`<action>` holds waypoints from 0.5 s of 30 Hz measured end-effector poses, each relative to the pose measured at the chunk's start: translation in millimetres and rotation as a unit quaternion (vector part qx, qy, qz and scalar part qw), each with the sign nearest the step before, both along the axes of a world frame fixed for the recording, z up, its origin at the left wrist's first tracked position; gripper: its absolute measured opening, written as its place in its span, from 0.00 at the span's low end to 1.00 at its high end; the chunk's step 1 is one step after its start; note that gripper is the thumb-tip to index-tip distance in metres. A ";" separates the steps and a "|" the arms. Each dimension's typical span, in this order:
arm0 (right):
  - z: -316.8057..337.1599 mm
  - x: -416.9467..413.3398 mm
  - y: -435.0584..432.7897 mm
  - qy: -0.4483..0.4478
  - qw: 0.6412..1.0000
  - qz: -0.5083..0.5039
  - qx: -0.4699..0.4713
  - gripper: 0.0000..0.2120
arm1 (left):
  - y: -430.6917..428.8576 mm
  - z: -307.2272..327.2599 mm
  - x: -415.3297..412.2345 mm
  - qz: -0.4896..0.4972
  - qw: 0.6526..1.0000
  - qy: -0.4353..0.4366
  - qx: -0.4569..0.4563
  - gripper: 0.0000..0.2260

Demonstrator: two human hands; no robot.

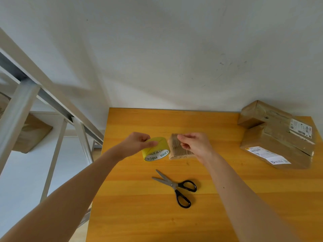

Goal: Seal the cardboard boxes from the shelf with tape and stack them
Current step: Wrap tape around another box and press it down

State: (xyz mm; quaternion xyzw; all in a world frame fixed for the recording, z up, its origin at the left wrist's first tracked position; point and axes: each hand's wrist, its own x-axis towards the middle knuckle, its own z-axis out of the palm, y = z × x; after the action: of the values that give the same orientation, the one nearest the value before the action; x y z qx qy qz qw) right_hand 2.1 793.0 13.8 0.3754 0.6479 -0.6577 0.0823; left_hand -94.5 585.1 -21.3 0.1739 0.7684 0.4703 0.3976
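Observation:
A small brown cardboard box (176, 149) stands on the yellow wooden table (157, 215) near its middle. My left hand (136, 142) grips a yellow roll of tape (156, 151) just left of the box, thumb on the roll's outer face. My right hand (195, 144) is over the box's right side, its fingertips pinched together above the box's top; whether they hold the tape's end is too fine to see. Two larger taped boxes (277, 137) with white labels lie stacked at the table's far right.
Black-handled scissors (176, 186) lie partly spread on the table in front of the small box. A grey metal shelf (26, 95) stands to the left with a brown box (29, 135) on it. A white wall runs behind the table.

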 end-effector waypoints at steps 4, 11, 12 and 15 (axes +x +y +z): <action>-11.8 5.5 -3.4 -0.019 0.999 -0.050 -0.009 0.03 | 3.6 -8.6 -6.0 -0.015 0.998 0.047 -0.041 0.18; -23.9 10.0 -0.3 -0.032 0.994 -0.095 0.044 0.05 | 6.5 -26.2 -13.3 -0.012 0.980 0.156 -0.122 0.23; -23.7 10.6 2.7 -0.027 0.994 -0.092 0.053 0.05 | 9.1 -27.4 -13.2 -0.011 0.979 0.164 -0.121 0.23; -25.0 12.1 5.7 -0.024 0.994 -0.070 0.078 0.05 | 15.0 -29.6 -14.0 -0.013 0.974 0.179 -0.137 0.23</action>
State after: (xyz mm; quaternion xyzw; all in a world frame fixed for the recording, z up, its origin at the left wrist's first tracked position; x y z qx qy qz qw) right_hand 14.2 798.7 -11.2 0.4406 0.6675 -0.5998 0.0221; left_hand -108.5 600.1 -50.9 0.2085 0.8819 0.3169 0.2798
